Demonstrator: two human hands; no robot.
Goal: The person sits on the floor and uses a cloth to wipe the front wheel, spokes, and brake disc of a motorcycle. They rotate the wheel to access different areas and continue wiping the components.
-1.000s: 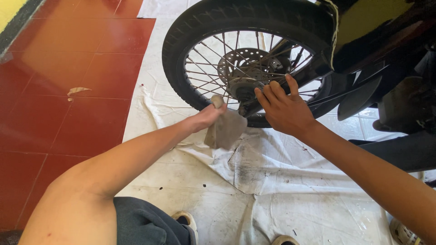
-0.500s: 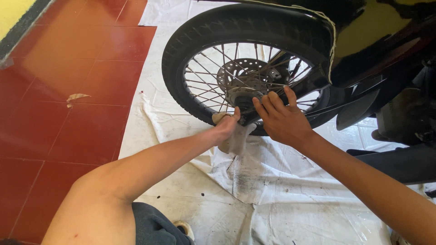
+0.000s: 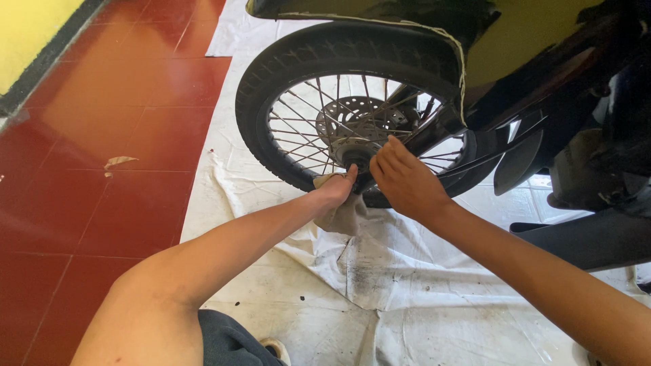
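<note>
At the far left you have the red tiled floor (image 3: 102,135), with a small pale scrap (image 3: 119,161) lying on it well apart from your work. Next to the tiles, a stained white sheet (image 3: 407,298) is spread on the floor and runs under the motorcycle wheel (image 3: 352,102), which stands upright on it.

Your left arm reaches in from the lower left, and your left hand (image 3: 334,192) is closed around a crumpled tan rag (image 3: 342,213). The fingers bunch the cloth near the wheel's lower rim, just below the hub (image 3: 358,154); the loose end of the rag hangs down towards the sheet. The hub sits at the middle of the thin wire spokes (image 3: 302,118), with a perforated brake disc (image 3: 359,122) behind it.

Just to the right, your right hand (image 3: 407,179) comes in from the lower right. Its fingers are curled and the fingertips rest at the hub and the dark fork leg (image 3: 424,132); you cannot tell from here whether it grips anything. The two hands are just beside each other, not quite touching.

Above the tyre arches the dark mudguard (image 3: 380,13), and further right is the yellow and black body (image 3: 542,41) of the motorcycle.
</note>
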